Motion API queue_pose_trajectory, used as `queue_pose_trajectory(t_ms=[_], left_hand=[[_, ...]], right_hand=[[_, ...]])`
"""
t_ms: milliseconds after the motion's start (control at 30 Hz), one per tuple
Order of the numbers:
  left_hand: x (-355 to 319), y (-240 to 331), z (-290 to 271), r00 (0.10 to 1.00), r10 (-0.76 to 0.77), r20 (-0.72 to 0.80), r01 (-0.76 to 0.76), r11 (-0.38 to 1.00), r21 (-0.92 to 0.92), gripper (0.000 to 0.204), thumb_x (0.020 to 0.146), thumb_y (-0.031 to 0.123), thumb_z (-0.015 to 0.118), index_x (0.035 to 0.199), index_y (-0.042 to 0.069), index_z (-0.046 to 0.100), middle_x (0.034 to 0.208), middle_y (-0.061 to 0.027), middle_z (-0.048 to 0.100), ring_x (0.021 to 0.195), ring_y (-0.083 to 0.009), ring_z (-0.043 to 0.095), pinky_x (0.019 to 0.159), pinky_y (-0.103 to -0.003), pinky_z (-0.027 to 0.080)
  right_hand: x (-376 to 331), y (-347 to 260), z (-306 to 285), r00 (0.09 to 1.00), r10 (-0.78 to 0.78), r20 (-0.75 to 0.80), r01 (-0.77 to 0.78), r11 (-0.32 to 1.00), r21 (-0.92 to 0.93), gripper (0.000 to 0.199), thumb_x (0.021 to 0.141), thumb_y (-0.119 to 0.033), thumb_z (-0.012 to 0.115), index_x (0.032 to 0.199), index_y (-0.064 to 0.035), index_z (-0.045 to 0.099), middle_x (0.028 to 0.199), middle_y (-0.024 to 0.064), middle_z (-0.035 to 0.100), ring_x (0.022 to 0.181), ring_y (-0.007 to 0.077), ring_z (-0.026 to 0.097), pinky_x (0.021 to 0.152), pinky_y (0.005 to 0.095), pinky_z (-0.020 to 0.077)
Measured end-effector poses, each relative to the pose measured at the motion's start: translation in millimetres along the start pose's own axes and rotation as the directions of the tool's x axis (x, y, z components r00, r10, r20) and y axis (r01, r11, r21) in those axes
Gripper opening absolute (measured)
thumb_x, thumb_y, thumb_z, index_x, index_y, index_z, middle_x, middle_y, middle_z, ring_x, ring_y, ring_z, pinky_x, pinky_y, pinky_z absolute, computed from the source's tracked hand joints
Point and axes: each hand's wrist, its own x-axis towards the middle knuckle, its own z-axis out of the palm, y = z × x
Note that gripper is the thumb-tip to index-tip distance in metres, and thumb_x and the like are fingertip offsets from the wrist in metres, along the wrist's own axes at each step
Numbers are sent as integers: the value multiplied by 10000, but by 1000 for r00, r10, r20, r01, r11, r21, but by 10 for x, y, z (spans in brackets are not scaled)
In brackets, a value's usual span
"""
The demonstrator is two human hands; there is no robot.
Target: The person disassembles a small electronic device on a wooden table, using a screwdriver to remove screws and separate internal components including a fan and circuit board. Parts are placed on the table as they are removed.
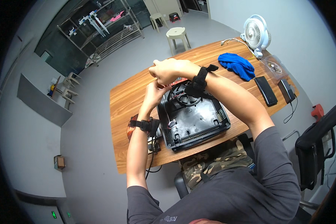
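Note:
An opened black plastic appliance housing (192,123), which looks like the base of an induction cooker, lies on the table with its inside up. A round black fan (186,96) sits in its far part. My left hand (153,95) is closed at the housing's far left corner, fingers pinched. Just beyond it my right hand (168,71) is closed too, knuckles up, close to the left fingertips. What either hand holds is hidden by the fingers. Something red (180,80) shows partly behind my right wrist. A copper-coloured coil (131,127) lies partly hidden behind my left wrist.
A circuit board (153,145) lies left of the housing. On the right side of the wooden table (130,97) are a blue cloth (237,66), a black phone (266,91), a black box-shaped device (286,91), a clear plastic container (274,68) and a white fan (255,35).

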Motion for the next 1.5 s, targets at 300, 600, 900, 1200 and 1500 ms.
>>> queue_pose_trajectory(t_ms=[300,600,900,1200,1500], left_hand=[[-4,271,108,995,-26,-98,40,990,138,290,780,192,873,910,0,699,776,-40,692,708,-132,624,681,-314,512],[-17,70,28,1000,-13,-4,13,1000,6,238,837,156,817,985,6,706,857,-40,720,760,-126,643,730,-300,531],[-11,167,70,999,2,-38,1,997,75,232,853,174,807,973,6,701,836,-28,705,769,-114,634,723,-295,516],[-56,207,102,1000,-25,-18,26,998,65,237,884,169,775,1038,0,712,855,-28,709,766,-99,617,733,-278,505],[-50,43,60,1000,10,-1,-10,999,-36,258,863,186,796,1039,10,727,846,-35,723,767,-113,651,731,-300,534]], right_hand=[[113,60,169,975,110,-190,-125,990,-69,297,842,-336,767,823,-40,770,797,155,746,813,329,750,753,413,591],[9,64,142,961,122,-248,-130,991,-17,384,820,-295,790,1069,-14,711,909,179,744,885,353,745,787,421,596],[18,113,183,974,99,-206,-102,995,-2,484,762,-312,824,1094,5,672,952,182,732,895,369,728,787,439,585],[-22,60,122,967,189,-172,-193,981,-5,455,812,-287,792,1129,5,644,983,188,723,943,376,722,819,448,577],[-61,103,189,968,152,-198,-134,986,103,448,823,-311,784,1090,21,643,1107,229,677,1007,369,701,846,448,573]])
